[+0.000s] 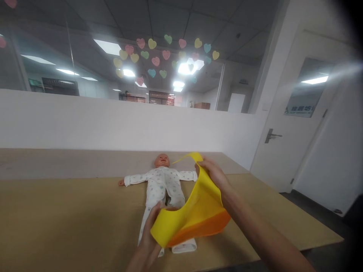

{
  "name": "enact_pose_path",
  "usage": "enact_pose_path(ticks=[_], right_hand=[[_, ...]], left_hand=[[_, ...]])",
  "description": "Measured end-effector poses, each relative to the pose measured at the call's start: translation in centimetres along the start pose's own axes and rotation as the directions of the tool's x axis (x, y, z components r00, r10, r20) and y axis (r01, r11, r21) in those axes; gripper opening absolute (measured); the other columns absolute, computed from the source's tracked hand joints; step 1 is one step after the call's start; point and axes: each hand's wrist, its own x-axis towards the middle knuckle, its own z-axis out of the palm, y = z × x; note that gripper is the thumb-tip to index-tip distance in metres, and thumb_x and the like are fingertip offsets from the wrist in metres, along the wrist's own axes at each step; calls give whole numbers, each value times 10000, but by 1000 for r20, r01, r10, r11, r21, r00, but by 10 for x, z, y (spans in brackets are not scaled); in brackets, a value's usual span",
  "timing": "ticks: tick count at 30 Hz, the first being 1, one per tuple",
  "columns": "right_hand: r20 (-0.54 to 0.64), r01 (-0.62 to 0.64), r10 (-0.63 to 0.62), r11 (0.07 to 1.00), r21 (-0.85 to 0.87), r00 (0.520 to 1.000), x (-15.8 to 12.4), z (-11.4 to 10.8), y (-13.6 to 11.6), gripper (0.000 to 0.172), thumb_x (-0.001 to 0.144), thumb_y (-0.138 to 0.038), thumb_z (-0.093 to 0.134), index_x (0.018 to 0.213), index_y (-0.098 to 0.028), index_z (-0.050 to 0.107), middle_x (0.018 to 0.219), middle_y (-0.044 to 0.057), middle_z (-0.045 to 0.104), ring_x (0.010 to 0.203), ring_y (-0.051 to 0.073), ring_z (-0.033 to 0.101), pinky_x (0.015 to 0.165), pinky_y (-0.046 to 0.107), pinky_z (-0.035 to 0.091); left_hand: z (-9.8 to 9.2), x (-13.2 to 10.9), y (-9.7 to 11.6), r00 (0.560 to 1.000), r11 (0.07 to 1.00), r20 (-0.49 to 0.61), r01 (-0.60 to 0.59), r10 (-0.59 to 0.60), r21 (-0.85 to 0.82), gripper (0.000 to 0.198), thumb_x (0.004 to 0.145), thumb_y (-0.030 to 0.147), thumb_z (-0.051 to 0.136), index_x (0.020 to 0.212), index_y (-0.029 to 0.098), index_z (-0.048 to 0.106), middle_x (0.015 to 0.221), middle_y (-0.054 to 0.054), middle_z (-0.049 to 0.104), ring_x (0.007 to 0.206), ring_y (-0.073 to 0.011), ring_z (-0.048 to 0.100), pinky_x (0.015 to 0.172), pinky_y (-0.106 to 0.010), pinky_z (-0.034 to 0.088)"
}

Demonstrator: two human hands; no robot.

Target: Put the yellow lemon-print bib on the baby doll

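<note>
A baby doll (163, 185) in a white patterned outfit lies on its back on the table, arms spread and head toward the wall. In front of its legs I hold up a yellow bib (198, 198) with an orange lower part and a curved neck edge. My left hand (150, 230) grips its lower left end, thumb on top. My right hand (214, 175) is closed on its upper right part, from which a thin yellow end reaches left beside the doll's head. The bib covers part of the doll's legs, and some fingers are hidden behind it.
The wooden table (70, 215) ends at the front right. Behind it stands a white wall (113, 124) below a window with heart-shaped paper notes (155, 61). At right is a white door (272, 162) with a metal handle (270, 136).
</note>
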Motion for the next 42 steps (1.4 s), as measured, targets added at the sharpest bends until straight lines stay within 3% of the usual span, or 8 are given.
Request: enact_pose_path(ticks=[3, 6, 11, 14, 21, 28, 33, 42], right_hand=[[-18, -24, 26, 997, 75, 1000, 2, -1, 5, 130, 680, -253, 634, 775, -226, 549, 581, -69, 525, 423, 89, 421, 431, 239, 377], [-31, -50, 55, 987, 153, 998, 3, 1, 7, 158, 666, -250, 641, 796, -235, 554, 581, -63, 535, 437, 111, 446, 445, 262, 409], [1, -79, 80, 980, 184, 997, 8, 7, 9, 128, 647, -260, 650, 708, -202, 554, 537, -57, 507, 435, 94, 427, 453, 245, 377], [46, -90, 83, 978, 186, 995, 12, 12, 8, 127, 657, -280, 642, 679, -193, 552, 527, -64, 489, 422, 77, 395, 458, 241, 360], [120, -66, 37, 967, 248, 992, 19, 23, 1, 185, 622, -267, 665, 706, -208, 511, 578, -69, 523, 489, 99, 458, 490, 248, 394], [135, 39, -70, 973, 226, 988, 53, 19, 0, 181, 619, -245, 659, 711, -190, 514, 589, -66, 530, 500, 76, 452, 467, 203, 343], [153, 70, -112, 964, 255, 982, 71, 26, 6, 197, 635, -227, 641, 806, -201, 549, 629, -61, 567, 547, 100, 515, 520, 218, 407], [307, -250, 126, 880, 405, 943, 115, 38, 31, 182, 652, -272, 603, 724, -222, 443, 563, -36, 537, 546, 153, 537, 579, 290, 462]], left_hand=[[6, -6, 8, 997, 981, 58, -31, 43, -190, 558, 843, 564, 507, 956, 75, 752, 982, -171, 745, 994, -299, 682, 881, -336, 521], [-6, -5, 3, 984, 956, 39, -156, 171, -248, 672, 784, 669, 522, 1210, 168, 659, 1149, -153, 702, 1113, -334, 626, 954, -434, 489], [-28, 1, -17, 906, 905, 63, -421, 418, 53, 782, 564, 455, 825, 1288, 302, 574, 1209, -86, 677, 1142, -332, 602, 904, -375, 509], [-29, -3, -13, 869, 812, 138, -494, 475, 311, 716, 627, 431, 804, 1293, 317, 568, 1305, -66, 616, 1220, -310, 545, 949, -331, 476], [-8, -5, 24, 856, 453, 196, -432, 478, 780, 247, 840, 436, 620, 968, 232, 676, 832, -5, 653, 774, -168, 576, 706, -249, 458], [17, 6, 64, 803, 440, 170, -475, 572, 763, 265, 826, 455, 612, 916, 216, 683, 822, -12, 656, 760, -182, 584, 668, -251, 473], [28, 14, 86, 809, 420, 183, -466, 559, 779, 259, 806, 450, 636, 884, 208, 686, 764, -11, 625, 703, -170, 554, 604, -238, 453], [22, 58, 117, 838, 439, 158, -423, 522, 793, 294, 792, 472, 653, 922, 209, 674, 833, -24, 617, 768, -180, 546, 655, -254, 453]])
